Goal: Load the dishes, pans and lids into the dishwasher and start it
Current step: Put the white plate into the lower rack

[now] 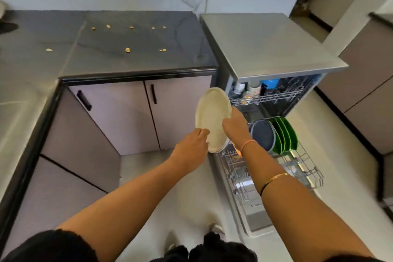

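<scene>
Midway, we judge: our left hand [191,147] and right hand [235,127] both grip a round cream plate [212,119], perhaps two stacked, over the left edge of the wire lower rack [302,166], where green plates [285,134] already stand; starting remains.

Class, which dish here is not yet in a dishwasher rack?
The cream plate: the left hand and right hand hold it in the air, while the dark blue dish and green plates stand upright in the lower rack.
</scene>
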Demonstrator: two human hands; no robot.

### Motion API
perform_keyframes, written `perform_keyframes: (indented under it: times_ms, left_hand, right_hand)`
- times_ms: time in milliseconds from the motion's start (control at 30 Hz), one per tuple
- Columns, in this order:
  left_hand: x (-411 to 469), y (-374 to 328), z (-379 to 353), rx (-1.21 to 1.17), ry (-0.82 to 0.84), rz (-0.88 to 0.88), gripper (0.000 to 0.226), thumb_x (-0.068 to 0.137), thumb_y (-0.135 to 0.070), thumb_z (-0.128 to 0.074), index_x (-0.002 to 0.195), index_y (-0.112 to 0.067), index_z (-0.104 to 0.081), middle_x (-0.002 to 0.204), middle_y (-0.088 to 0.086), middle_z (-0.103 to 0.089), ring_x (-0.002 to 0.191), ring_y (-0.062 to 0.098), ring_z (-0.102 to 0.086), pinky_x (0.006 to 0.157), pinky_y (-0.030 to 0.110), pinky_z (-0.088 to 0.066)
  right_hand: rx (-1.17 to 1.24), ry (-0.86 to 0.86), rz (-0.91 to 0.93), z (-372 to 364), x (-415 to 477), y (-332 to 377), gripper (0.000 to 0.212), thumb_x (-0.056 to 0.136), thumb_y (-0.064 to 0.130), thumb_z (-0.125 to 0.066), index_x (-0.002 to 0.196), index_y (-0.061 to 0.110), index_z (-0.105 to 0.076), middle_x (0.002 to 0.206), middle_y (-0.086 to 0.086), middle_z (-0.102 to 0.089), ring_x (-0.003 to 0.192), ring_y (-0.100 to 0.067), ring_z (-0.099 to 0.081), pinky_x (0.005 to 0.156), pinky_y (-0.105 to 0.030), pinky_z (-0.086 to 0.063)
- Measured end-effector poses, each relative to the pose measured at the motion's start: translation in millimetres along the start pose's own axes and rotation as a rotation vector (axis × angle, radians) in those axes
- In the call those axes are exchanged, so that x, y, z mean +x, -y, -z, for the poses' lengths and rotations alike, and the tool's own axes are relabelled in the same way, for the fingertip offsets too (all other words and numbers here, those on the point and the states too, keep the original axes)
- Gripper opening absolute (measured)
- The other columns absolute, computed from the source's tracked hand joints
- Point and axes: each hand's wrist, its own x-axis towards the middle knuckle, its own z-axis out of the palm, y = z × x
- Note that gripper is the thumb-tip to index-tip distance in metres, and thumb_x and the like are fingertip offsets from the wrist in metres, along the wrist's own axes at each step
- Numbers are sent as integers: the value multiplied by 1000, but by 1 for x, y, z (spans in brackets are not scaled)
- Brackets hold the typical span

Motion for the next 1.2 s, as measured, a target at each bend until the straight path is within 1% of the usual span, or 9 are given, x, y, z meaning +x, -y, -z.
perform_keyframes:
  times_ms: [133, 267, 433, 633, 767, 867, 933, 1067, 1200]
  left_hand:
    - [5, -20, -13, 2, 34, 40, 35, 99, -23, -38, 132, -11, -38, 132, 9, -44, 112, 30, -49, 90, 44, -45]
    - [13, -39, -30, 3, 43, 93, 34, 99, -21, -38, 131, -10, -40, 129, 9, -46, 111, 28, -50, 89, 38, -45]
    - [31, -74, -67, -45, 40, 228, 33, 98, -20, -40, 129, -8, -41, 127, 11, -46, 109, 28, -50, 86, 34, -40]
    - [57, -109, -125, -199, 44, 378, 32, 97, -16, -42, 128, -7, -42, 128, 10, -46, 110, 24, -49, 86, 27, -36]
    - [76, -98, -169, -307, 29, 483, 33, 97, -15, -41, 130, -9, -43, 129, 8, -47, 114, 23, -48, 92, 30, -38]
    - [94, -72, -211, -357, -4, 530, 33, 96, -15, -43, 129, -11, -45, 129, 8, -48, 115, 23, -48, 94, 32, -38]
    - [104, -49, -235, -395, -32, 558, 34, 95, -15, -45, 129, -12, -46, 130, 7, -47, 115, 23, -49, 94, 30, -38]
    - [127, 12, -287, -507, -137, 650, 34, 93, -11, -49, 127, -10, -51, 129, 9, -49, 116, 25, -52, 100, 34, -40]
    - [151, 64, -329, -574, -249, 742, 30, 91, -8, -51, 120, -11, -55, 122, 10, -53, 106, 27, -57, 93, 34, -44]
  right_hand:
    - [-173, -40, -11, 39, 2, -39, 42, 87, 1, -43, 128, 10, -46, 118, -19, -57, 105, -38, -54, 81, -40, -44]
    - [-237, -67, -73, 78, 8, -77, 44, 89, 4, -42, 132, 13, -43, 120, -20, -56, 108, -41, -53, 91, -51, -47]
    - [-310, -40, -106, 118, 28, -128, 45, 89, 7, -42, 133, 17, -40, 117, -20, -57, 105, -42, -54, 90, -57, -47]
    - [-431, 57, -64, 137, 58, -185, 38, 92, 10, -40, 130, 15, -41, 111, -21, -58, 99, -41, -56, 85, -52, -50]
    - [-498, 111, -57, 103, 77, -223, 50, 94, 6, -40, 141, 19, -33, 108, -21, -59, 97, -40, -58, 79, -46, -50]
    - [-492, 157, -83, 51, 94, -262, 65, 93, -1, -44, 148, 23, -20, 101, -18, -59, 85, -31, -57, 78, -41, -50]
    - [-433, 192, -91, 14, 105, -289, 72, 90, -7, -42, 148, 27, -17, 104, -17, -58, 81, -25, -54, 79, -39, -51]
    - [-379, 221, -31, -64, 142, -348, 85, 80, -17, -43, 147, 30, -17, 126, -19, -51, 106, -36, -56, 87, -48, -50]
    - [-414, 152, 54, -116, 185, -378, 94, 72, -21, -43, 148, 25, -13, 149, -9, -28, 121, -34, -48, 96, -50, -45]
